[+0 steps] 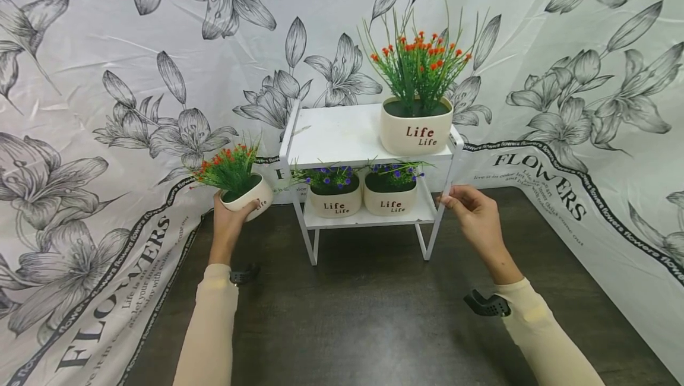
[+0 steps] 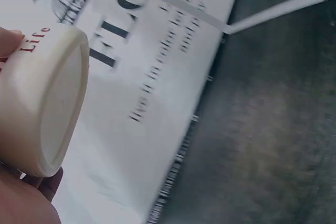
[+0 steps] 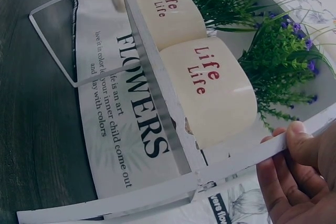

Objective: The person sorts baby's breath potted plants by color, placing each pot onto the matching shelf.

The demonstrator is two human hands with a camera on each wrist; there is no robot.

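In the head view my left hand [image 1: 231,220] grips a cream pot with orange flowers [image 1: 247,198], held tilted in the air left of a white two-tier shelf [image 1: 336,130]. The left wrist view shows the base of that flower pot [image 2: 62,103], with the thumb on its lettered side. My right hand [image 1: 475,214] pinches the shelf's right front leg between thumb and fingers, as the right wrist view also shows at the white leg [image 3: 236,163]. A larger orange-flowered pot [image 1: 417,127] stands on the top tier's right side. Two purple-flowered pots [image 1: 335,201] [image 1: 391,199] sit side by side on the lower tier.
The shelf stands on a dark wooden table [image 1: 342,315] near its back edge. Behind and at both sides hangs a white cloth [image 1: 331,18] printed with grey flowers and lettering. A dark strap [image 1: 487,304] is at the right wrist.
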